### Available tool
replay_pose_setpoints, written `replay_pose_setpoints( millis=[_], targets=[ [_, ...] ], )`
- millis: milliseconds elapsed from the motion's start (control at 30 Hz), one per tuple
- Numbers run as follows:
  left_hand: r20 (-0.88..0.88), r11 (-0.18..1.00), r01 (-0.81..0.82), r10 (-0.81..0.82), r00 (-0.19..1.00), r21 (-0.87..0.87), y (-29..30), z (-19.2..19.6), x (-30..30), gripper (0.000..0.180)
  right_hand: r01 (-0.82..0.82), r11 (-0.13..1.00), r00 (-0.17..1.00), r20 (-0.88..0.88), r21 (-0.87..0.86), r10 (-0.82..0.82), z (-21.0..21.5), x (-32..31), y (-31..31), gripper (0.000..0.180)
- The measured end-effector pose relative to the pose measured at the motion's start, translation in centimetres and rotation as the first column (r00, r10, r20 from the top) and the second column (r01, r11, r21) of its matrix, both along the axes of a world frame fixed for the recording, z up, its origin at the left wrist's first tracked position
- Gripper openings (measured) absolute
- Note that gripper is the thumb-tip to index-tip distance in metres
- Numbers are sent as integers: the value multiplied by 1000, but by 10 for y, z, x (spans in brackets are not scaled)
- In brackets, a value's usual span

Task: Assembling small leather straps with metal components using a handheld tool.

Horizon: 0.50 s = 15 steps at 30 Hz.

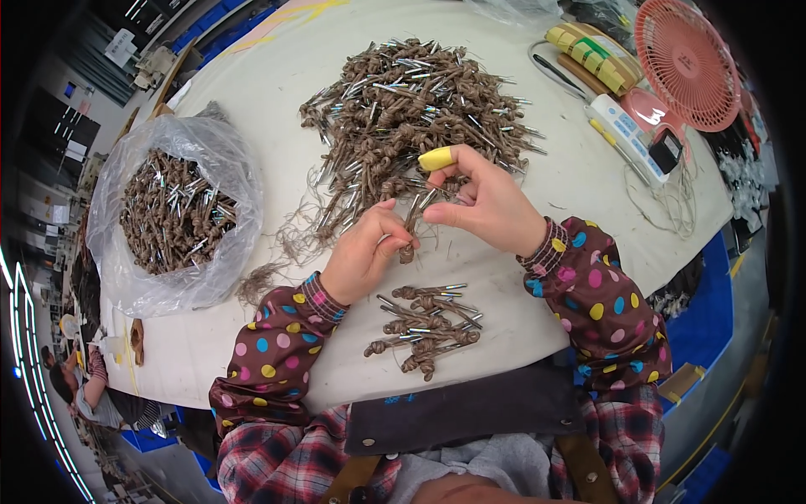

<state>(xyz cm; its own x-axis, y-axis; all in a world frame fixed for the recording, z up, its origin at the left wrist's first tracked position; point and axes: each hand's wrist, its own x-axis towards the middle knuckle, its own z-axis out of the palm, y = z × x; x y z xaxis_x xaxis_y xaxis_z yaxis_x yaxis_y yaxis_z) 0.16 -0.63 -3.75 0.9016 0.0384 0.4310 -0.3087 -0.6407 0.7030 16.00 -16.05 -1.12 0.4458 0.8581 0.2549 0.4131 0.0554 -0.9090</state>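
My left hand (367, 249) is closed in a pinch on a brown knotted cord (410, 228). The cord's knot hangs below the fingers and its silver tips point up. Beside those tips is my right hand (487, 202), its thumb and bent index finger apart, with yellow tape around the index finger. Its other fingers are curled and partly hidden. Behind both hands rises a large pile of similar knotted cords (411, 101) with shiny metal tips. Nearer to me lies a small group of the same cords (428, 328).
At left, a clear plastic bag (239, 218) stands full of more knotted cords. Loose brown threads (294, 239) lie between bag and pile. At far right are a pink fan (687, 63), a white power strip (631, 139) and a yellow-wrapped bundle (592, 55). Another person (88, 395) is at far left.
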Motion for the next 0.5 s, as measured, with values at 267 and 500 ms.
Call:
replay_pose_setpoints(
  millis=[267,500],
  targets=[
    [22,858,-235,254,967,457,22,27,-5,11,-5,994,992,-129,-106,-8,-7,-3,2,24],
    [-101,692,-243,416,904,680,20,38,-21,30,-391,910,877,-356,-135,324,-12,-18,-1,28]
  ],
)
